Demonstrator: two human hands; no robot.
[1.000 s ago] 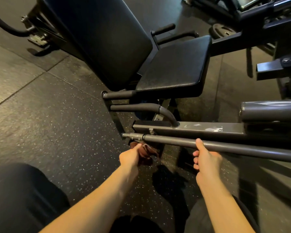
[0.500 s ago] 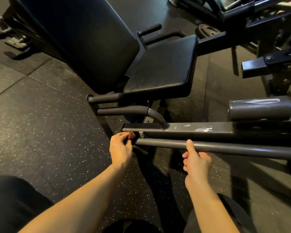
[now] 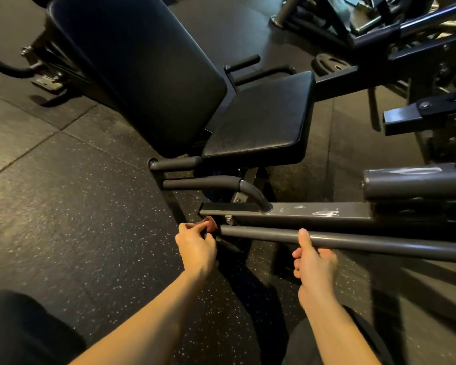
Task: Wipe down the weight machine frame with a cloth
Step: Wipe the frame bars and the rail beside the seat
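The left hand (image 3: 196, 248) is curled tight around a small reddish-brown cloth (image 3: 210, 224), pinching it at the near end of the round grey bar (image 3: 353, 239), where the bar meets the flat frame rail (image 3: 313, 213). The right hand (image 3: 315, 264) wraps the bar from below, thumb lying over its top. Only a crumpled corner of cloth shows. The rail carries pale smears.

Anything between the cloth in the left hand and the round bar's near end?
Nothing visible. The cloth, pinched in the left hand, sits right beside the bar end; the right hand grips farther along.
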